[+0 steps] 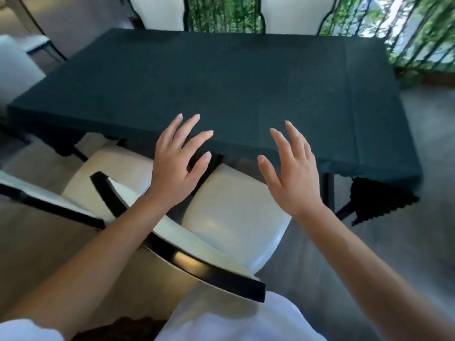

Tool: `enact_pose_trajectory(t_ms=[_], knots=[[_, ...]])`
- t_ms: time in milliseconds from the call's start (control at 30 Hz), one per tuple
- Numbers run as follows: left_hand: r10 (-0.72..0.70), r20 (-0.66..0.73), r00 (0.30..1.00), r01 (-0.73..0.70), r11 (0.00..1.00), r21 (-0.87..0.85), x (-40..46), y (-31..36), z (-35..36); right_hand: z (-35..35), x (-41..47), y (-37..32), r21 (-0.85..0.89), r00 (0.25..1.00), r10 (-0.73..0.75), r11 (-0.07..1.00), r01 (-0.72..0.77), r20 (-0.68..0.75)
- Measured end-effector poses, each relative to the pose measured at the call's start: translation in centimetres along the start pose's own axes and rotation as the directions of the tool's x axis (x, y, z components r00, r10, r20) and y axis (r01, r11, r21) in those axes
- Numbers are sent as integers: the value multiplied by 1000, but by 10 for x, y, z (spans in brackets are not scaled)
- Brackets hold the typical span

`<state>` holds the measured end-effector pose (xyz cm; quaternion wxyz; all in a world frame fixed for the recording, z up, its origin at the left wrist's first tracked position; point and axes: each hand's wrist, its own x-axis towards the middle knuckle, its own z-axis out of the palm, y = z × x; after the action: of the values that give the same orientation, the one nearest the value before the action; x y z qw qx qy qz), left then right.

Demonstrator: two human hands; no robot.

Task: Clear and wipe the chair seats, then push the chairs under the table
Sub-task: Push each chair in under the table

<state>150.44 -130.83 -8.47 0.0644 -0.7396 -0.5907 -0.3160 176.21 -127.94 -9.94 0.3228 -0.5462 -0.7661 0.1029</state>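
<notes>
Both hands are raised over the near edge of the counter (221, 77), palms down, holding nothing. The left hand (176, 166) has its fingers (190, 124) spread and straight, thumb angled out toward the right; the right hand (294, 175) mirrors it, fingers fanned apart and relaxed. Neither touches the cloth or the chair below, as far as the view shows.

The counter is a rectangle draped in a dark green cloth (357, 143) with a matte, slightly nubby weave; at the near right corner the cloth hangs down to a black scalloped fringe.

Directly beneath the hands stands the near chair (236, 217) — a smooth, glossy cream cushion with rounded corners, its front tucked partly under the cloth's edge. Its curved backrest, cream-padded with a shiny black frame, arcs across the near foreground. To the left sits a second chair (115, 163) of the same kind, seat also partly under the counter, its black-edged back running off the left side.

On the far side two more cream chair backs (160, 13) with dark trim rise above the counter. Behind them are dark vertical bars with green foliage. The floor (394, 242) is smooth and grey.
</notes>
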Motion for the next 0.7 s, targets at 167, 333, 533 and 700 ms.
enact_pose_trajectory(t_ms=[167,333,533,700], knots=[[-6,111,994,22,988,-151,-7,-26,-3,9,-6,-28,-72,997,60,995,-63,-48],[23,220,975,28,974,-225,0,-62,-12,15,3,-63,-198,977,214,957,-211,-7],[102,344,933,-2,960,-279,-10,-89,-37,14,-48,-103,-266,917,370,908,-323,151],[184,373,909,-100,967,-234,-52,-106,-49,34,-107,-126,-345,870,431,875,-339,239]])
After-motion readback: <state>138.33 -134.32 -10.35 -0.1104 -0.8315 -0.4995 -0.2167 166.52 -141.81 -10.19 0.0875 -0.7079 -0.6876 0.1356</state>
